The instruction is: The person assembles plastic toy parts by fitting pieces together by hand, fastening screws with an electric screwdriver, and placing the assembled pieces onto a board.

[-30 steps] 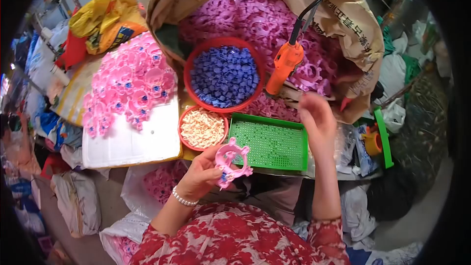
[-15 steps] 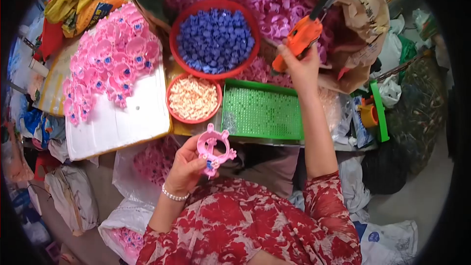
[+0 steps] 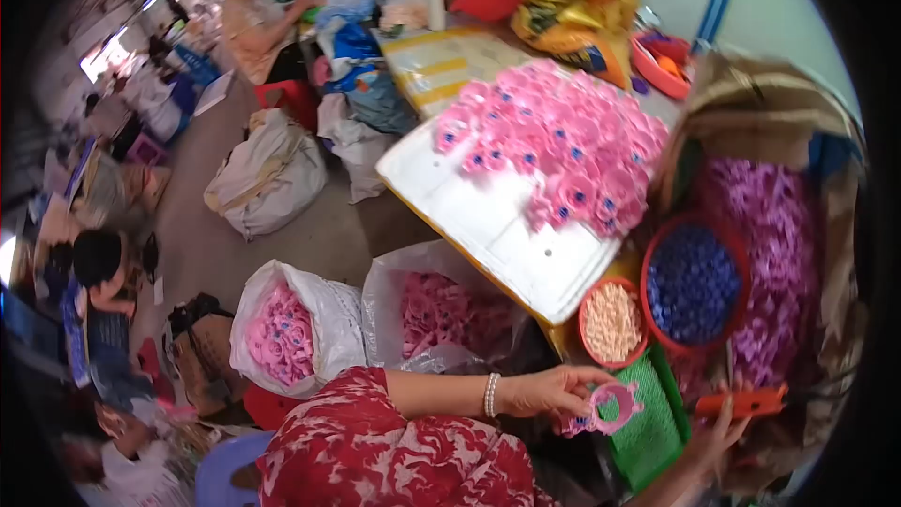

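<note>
My left hand pinches a pink plastic ring piece with small tabs on its edge. The piece is above a green perforated basket. My right hand is wrapped round an orange corded hand tool, whose exact kind I cannot make out. The tool is near a paper sack of pink-purple plastic parts. Close by stand a red bowl of dark blue parts and a smaller red bowl of cream pieces.
A white board carries a pile of pink pieces with blue centres. White bags of pink parts stand on the floor to the left, near a blue stool. Other people sit farther off.
The view has swung left, bringing the floor bags and other people into sight. Both hands still hold the same things; the orange tool now appears lower, at the right.
</note>
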`<state>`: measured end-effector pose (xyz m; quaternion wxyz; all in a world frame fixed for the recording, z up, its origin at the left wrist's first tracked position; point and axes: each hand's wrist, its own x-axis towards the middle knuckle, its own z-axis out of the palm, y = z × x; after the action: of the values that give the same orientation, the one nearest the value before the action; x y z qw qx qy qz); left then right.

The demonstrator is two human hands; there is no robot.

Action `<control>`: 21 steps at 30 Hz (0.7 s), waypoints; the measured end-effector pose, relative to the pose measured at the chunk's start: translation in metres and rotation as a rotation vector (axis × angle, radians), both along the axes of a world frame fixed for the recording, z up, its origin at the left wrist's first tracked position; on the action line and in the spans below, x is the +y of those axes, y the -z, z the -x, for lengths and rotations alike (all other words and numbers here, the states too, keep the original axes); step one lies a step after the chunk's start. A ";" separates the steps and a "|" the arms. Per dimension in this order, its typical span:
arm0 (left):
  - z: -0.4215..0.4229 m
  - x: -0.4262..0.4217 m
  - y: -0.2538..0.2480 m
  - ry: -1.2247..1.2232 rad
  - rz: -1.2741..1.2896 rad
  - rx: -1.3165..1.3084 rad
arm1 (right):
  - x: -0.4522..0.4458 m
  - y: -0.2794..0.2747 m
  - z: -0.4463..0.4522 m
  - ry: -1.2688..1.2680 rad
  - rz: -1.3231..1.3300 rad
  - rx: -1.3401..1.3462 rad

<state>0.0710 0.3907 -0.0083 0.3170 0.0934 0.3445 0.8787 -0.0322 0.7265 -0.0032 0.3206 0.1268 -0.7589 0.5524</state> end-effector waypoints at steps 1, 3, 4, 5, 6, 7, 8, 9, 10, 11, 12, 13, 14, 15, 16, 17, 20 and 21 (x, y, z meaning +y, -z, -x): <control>0.001 0.000 0.002 0.004 -0.018 0.019 | -0.035 -0.038 -0.013 -0.090 0.218 -0.195; 0.000 -0.004 -0.004 -0.022 -0.004 0.008 | -0.042 -0.037 -0.014 -0.125 0.232 -0.216; -0.002 -0.005 -0.005 -0.025 0.009 -0.017 | -0.045 -0.037 -0.014 -0.137 0.234 -0.215; -0.003 -0.006 -0.004 -0.030 0.013 -0.018 | -0.047 -0.039 -0.016 -0.154 0.238 -0.218; -0.003 -0.005 -0.002 -0.029 0.015 -0.027 | -0.048 -0.041 -0.018 -0.167 0.243 -0.223; -0.003 -0.005 -0.001 -0.025 0.016 -0.036 | -0.049 -0.043 -0.022 -0.163 0.246 -0.223; -0.003 -0.004 -0.001 -0.021 0.018 -0.036 | -0.050 -0.046 -0.025 -0.139 0.246 -0.239; -0.003 -0.002 -0.001 0.011 0.009 -0.062 | -0.049 -0.048 -0.027 -0.114 0.244 -0.255; -0.003 -0.001 -0.002 0.042 0.000 -0.088 | -0.046 -0.048 -0.029 -0.111 0.244 -0.255; -0.003 0.001 -0.003 0.046 -0.001 -0.087 | -0.042 -0.047 -0.032 -0.098 0.218 -0.260; -0.002 0.003 -0.003 0.083 -0.019 -0.069 | -0.037 -0.047 -0.035 -0.086 0.192 -0.265; -0.002 0.005 -0.003 0.123 -0.038 -0.052 | -0.031 -0.047 -0.039 -0.080 0.191 -0.264; -0.001 0.008 -0.002 0.130 -0.039 -0.052 | -0.023 -0.047 -0.042 -0.090 0.165 -0.294; -0.001 0.012 0.000 0.145 -0.053 -0.052 | -0.020 -0.051 -0.046 -0.098 0.139 -0.326; -0.002 0.015 0.002 0.161 -0.067 -0.054 | -0.020 -0.053 -0.050 -0.090 0.140 -0.328; -0.003 0.018 0.002 0.170 -0.067 -0.057 | -0.022 -0.054 -0.055 -0.094 0.125 -0.297; -0.004 0.024 0.003 0.198 -0.049 -0.042 | -0.032 -0.065 -0.074 -0.099 0.144 -0.307; -0.005 0.026 0.004 0.199 -0.031 -0.051 | -0.032 -0.067 -0.079 -0.114 0.174 -0.343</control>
<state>0.0759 0.4164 -0.0120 0.4101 0.1098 0.3117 0.8501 0.0469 0.6947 0.0634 0.1647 0.0451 -0.7434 0.6467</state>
